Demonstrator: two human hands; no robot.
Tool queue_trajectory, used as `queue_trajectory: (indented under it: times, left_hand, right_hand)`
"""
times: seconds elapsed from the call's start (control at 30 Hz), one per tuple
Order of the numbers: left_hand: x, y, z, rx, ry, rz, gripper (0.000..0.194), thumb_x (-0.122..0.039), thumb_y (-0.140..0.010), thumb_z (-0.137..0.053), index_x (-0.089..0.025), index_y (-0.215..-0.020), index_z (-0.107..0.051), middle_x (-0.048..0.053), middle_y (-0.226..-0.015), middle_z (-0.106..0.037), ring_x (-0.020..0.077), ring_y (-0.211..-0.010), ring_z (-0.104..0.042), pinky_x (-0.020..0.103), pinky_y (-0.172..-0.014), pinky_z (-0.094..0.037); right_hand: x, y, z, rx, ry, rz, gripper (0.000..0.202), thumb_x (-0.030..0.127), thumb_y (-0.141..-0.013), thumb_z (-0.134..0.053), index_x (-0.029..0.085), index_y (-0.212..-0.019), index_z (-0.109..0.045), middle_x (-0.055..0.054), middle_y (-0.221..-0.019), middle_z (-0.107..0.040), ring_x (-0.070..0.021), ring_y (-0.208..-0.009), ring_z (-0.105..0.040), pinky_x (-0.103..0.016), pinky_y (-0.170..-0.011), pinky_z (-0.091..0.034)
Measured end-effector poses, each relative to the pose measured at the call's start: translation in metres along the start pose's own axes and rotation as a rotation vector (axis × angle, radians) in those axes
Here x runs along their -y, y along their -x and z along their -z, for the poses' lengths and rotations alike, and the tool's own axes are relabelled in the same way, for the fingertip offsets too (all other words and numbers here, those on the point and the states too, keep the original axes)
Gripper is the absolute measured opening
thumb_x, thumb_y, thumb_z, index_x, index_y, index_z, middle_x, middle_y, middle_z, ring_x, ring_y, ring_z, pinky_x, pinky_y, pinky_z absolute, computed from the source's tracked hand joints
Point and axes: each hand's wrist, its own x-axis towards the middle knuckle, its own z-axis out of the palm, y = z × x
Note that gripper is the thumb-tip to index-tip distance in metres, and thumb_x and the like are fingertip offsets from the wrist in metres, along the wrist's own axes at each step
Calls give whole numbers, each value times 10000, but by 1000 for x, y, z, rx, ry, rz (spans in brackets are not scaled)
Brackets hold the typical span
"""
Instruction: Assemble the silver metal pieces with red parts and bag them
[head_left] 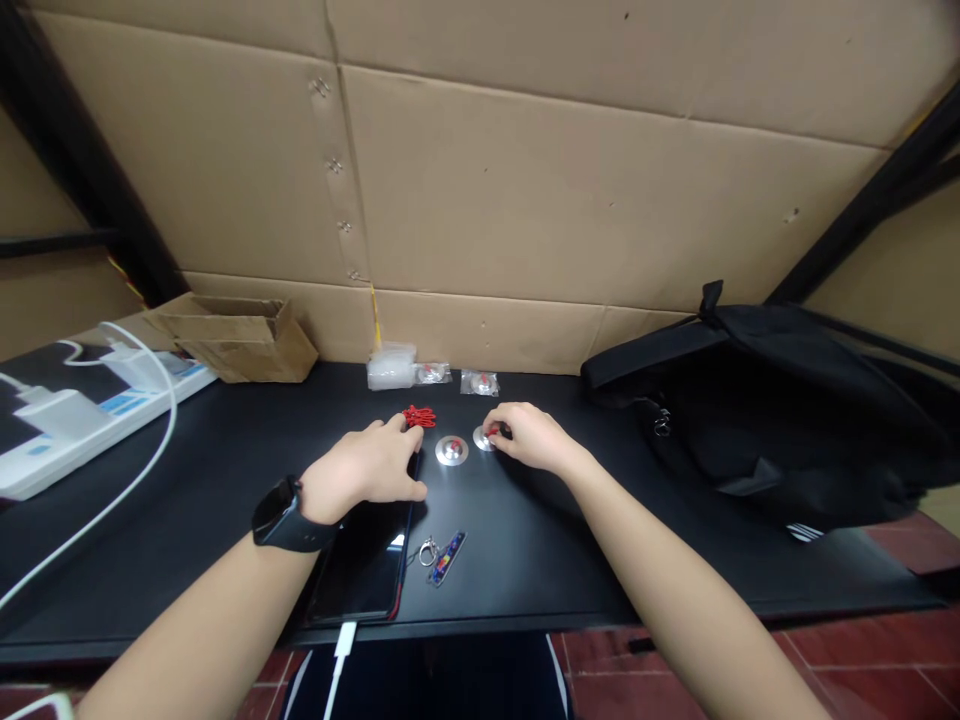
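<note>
My right hand [531, 434] has its fingertips pinched at the red middle of a small domed silver disc [481, 441], like a finger cymbal, which rests on the black table. Just left of it lies a matching silver disc [451, 452] with a red bit at its centre. My left hand [367, 468], with a black watch on the wrist, is palm down with fingers spread. Its fingertips are beside a bundle of red cords [421, 416]; whether they touch it I cannot tell. Below that hand lies a dark tablet [364, 565], partly covered.
A keychain [448, 558] lies near the front. Two wrapped discs [480, 384] and clear plastic bags [391, 367] are against the cardboard wall. An open cardboard box [240, 340], white power strip [112, 415] and cable stand left; a black backpack [780, 420] fills the right.
</note>
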Motion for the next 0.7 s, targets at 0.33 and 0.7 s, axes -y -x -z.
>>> queue_trajectory:
  times: [0.33, 0.7]
  left_hand:
    - [0, -4, -1, -85, 0, -1, 494, -472, -643, -706, -205, -1051, -627, 153, -1170, -572, 373, -961, -618, 442, -720, -524]
    - [4, -1, 2, -186, -46, 17, 526, -517, -676, -763, -246, -1105, -622, 135, -1170, -588, 379, -1011, -586, 435, -698, -523]
  right_hand:
    - [1, 1, 3, 4, -14, -8, 147, 206, -869, -644, 263, -957, -748, -20, -964, -744, -184, -887, -667, -259, -698, -407]
    - [1, 0, 1, 4, 8, -9, 152, 189, -868, -650, 257, -956, -753, -31, -981, -750, -192, -888, -678, -267, -710, -420]
